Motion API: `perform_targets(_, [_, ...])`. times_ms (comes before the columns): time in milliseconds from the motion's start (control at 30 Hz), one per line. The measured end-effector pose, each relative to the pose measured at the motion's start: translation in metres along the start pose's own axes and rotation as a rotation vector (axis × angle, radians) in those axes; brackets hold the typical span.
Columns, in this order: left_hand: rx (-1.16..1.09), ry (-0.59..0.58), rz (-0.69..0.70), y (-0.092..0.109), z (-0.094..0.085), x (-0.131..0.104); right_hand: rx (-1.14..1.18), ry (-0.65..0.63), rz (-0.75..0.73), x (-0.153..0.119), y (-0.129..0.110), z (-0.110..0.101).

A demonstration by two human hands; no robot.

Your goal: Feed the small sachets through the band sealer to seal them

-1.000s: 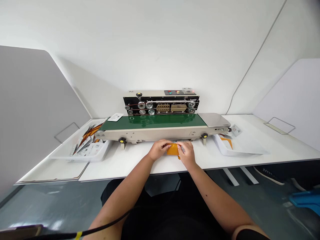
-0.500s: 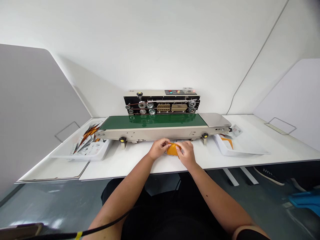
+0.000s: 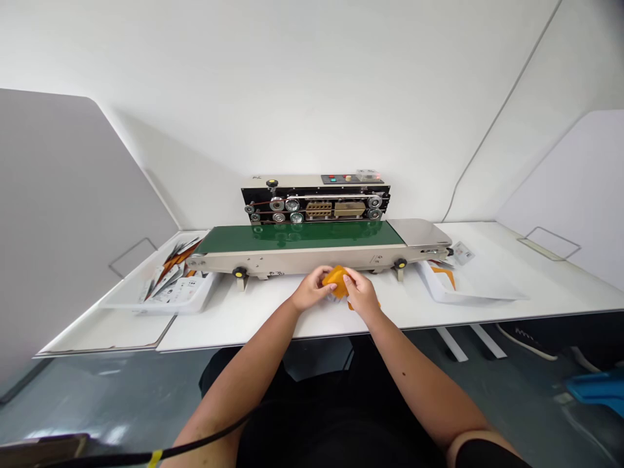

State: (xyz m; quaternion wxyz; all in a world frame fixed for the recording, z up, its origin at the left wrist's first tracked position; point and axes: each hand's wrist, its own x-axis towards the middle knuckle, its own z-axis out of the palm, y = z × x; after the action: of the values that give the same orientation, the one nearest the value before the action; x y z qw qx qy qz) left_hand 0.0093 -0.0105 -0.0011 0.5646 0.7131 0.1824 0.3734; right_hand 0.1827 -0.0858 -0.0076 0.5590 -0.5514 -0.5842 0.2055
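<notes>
Both of my hands hold a small orange packet (image 3: 336, 281) just in front of the conveyor of a band sealing machine (image 3: 312, 260). My left hand (image 3: 311, 290) is closed on the packet's left edge, thumb on its near face. On the other side, my right hand (image 3: 361, 292) pinches the right edge. Beneath and beside my right hand shows a bit of another orange piece (image 3: 351, 305), mostly hidden. Something pale lies under the packet on the table; I cannot make out what it is.
The machine's green belt (image 3: 297, 236) runs across the table, with its rollers behind. At left stands a clear tray (image 3: 190, 302) with several orange and white packets (image 3: 178, 273). A white tray (image 3: 468, 292) at right holds orange pieces (image 3: 444, 277). The table's near edge lies below my hands.
The orange packet has been raised and tilted between my hands, showing more of its face. Another orange piece now shows beside my right hand.
</notes>
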Motion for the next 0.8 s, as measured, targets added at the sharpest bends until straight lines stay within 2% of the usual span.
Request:
perform_targets(67, [0.012,0.028,0.021,0.001,-0.002,0.0,0.042,-0.086,0.087,0.004,0.001,-0.002])
perform_targets(133, [0.055,0.008,0.0,0.0,-0.004,0.0,0.113,-0.144,0.194,0.006,0.005,-0.005])
perform_targets(267, [0.149,-0.019,-0.074,-0.005,-0.003,0.001,0.236,-0.144,0.337,0.005,0.01,-0.008])
perform_targets(367, [0.099,0.013,-0.117,-0.007,-0.001,0.002,0.261,-0.148,0.394,0.004,0.01,-0.01])
perform_targets(667, [0.027,0.095,-0.153,-0.009,-0.002,0.004,0.29,-0.134,0.393,0.003,0.018,-0.009])
perform_targets(800, [0.017,0.069,-0.173,-0.009,-0.001,0.004,0.216,-0.117,0.277,0.002,0.017,-0.011])
